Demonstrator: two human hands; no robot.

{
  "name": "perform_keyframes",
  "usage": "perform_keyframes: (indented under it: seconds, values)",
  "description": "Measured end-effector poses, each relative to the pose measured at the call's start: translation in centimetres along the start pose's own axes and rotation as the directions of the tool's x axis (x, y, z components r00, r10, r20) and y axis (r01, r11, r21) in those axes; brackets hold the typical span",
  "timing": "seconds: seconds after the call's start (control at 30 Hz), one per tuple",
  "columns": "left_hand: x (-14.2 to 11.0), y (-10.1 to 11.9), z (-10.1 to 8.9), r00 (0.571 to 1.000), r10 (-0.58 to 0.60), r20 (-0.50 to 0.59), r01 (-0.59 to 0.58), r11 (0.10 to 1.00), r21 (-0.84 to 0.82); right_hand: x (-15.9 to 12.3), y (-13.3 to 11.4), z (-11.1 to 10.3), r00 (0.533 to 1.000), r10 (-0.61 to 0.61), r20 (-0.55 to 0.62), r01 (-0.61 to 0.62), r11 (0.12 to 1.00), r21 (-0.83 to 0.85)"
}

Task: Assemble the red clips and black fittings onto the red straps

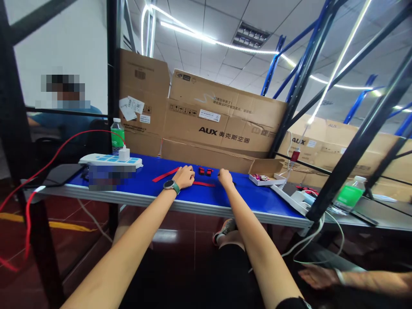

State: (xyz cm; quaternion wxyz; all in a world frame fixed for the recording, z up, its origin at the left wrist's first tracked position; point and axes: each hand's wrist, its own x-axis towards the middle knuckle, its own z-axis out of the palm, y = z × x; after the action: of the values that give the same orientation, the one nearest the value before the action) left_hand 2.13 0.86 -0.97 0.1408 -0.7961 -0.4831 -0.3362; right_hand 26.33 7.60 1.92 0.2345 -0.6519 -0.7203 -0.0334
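Note:
My left hand (184, 177), with a watch (169, 184) on its wrist, lies palm down on the blue tabletop, fingers loosely out over a red strap. One red length (165, 175) runs out to the left of the hand, and another red length (204, 184) shows to its right; whether they join is hidden. To the right, my right hand (225, 177) is closed, and what its fingers hold is hidden. A small dark piece (234, 183) shows beside it. Between and beyond the hands sit two small red-and-black pieces (205, 171), apparently buckles with strap.
At left stand a white power strip (109, 159) with a plugged-in charger (124, 153) and a bottle (117, 135). An open small box (265, 176) sits at right, before a black rack post. Cardboard (222, 124) walls the back. Another person's hand (317, 276) is low right; one person sits far left.

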Motion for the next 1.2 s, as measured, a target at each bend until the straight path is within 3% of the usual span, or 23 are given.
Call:
perform_keyframes:
  seconds: [0.07,0.17,0.23,0.3,0.4,0.57,0.7,0.93,1.1,1.2]
  values:
    - [0.0,0.2,-0.2,0.998,0.056,0.010,-0.056,0.997,-0.054,0.5,-0.2,0.1,0.994,-0.084,-0.063,0.098,0.957,0.274]
    - [0.0,0.6,-0.1,0.968,0.232,0.096,-0.211,0.960,-0.185,0.7,-0.9,1.1,0.985,-0.133,-0.109,0.171,0.729,0.662]
    - [0.1,0.9,-0.1,0.952,0.280,0.125,-0.254,0.948,-0.194,0.5,-1.4,1.9,0.986,-0.117,-0.116,0.162,0.577,0.801]
    - [0.2,1.0,0.0,0.959,0.263,0.108,-0.244,0.956,-0.164,0.2,-1.6,2.5,0.989,-0.088,-0.119,0.147,0.502,0.852]
    - [0.3,0.9,0.0,0.967,0.236,0.092,-0.216,0.959,-0.184,-0.4,-1.6,2.7,0.988,-0.083,-0.129,0.153,0.507,0.848]
    - [0.3,0.6,0.4,0.949,0.284,0.140,-0.237,0.930,-0.281,-1.0,-1.7,2.3,0.964,-0.218,-0.154,0.255,0.589,0.767]
    - [0.5,0.1,1.1,0.960,0.251,0.125,-0.193,0.916,-0.352,-1.3,-1.9,2.3,0.951,-0.261,-0.168,0.295,0.592,0.750]
    - [0.8,-1.8,2.1,0.996,0.024,0.088,0.020,0.883,-0.468,-1.9,-2.2,2.3,0.955,-0.247,-0.164,0.270,0.492,0.828]
    - [0.7,-2.1,2.1,0.996,0.029,0.084,0.013,0.890,-0.456,-2.2,-2.4,2.3,0.945,-0.287,-0.157,0.260,0.366,0.894]
    - [0.7,-1.9,1.8,0.997,0.046,0.061,-0.012,0.887,-0.462,-2.2,-2.3,2.2,0.942,-0.295,-0.158,0.257,0.336,0.906]
